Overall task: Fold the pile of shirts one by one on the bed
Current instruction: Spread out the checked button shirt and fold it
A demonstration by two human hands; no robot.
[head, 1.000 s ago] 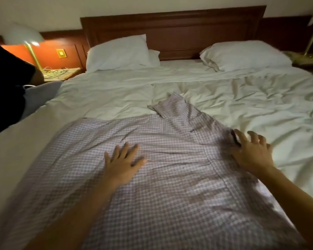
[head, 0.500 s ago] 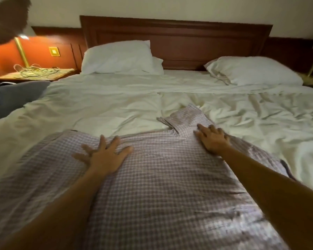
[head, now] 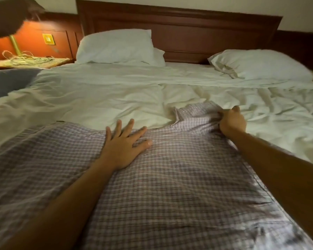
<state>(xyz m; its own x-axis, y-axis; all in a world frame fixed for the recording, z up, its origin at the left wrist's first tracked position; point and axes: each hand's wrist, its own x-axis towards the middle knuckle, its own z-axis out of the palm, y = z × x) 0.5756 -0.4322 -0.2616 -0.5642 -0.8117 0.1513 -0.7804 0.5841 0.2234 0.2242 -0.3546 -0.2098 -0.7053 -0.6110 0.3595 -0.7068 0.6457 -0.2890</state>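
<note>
Hands: left hand (head: pixel 124 147) is laid flat with the fingers spread wide, pressed onto the shirt (head: pixel 170 186); right hand (head: pixel 231 121) is curled tight, with a bunch of cloth held in it at the far edge.
Shirt's place: spread under both hands and both forearms on the bed (head: pixel 107 98); its far edge runs across at the tip of the left hand; white bedding is seen beyond both hands.
Progress: judged early; one shirt is laid out and seemingly being pulled straight; no fold is seen in it yet; no pile and no finished shirts are shown, so what is left cannot be counted.
Shirt's look: thin checked cloth, pale purple and white; lightly creased; puckered where it is gripped by the right hand; a seamed edge runs beneath the right forearm.
</note>
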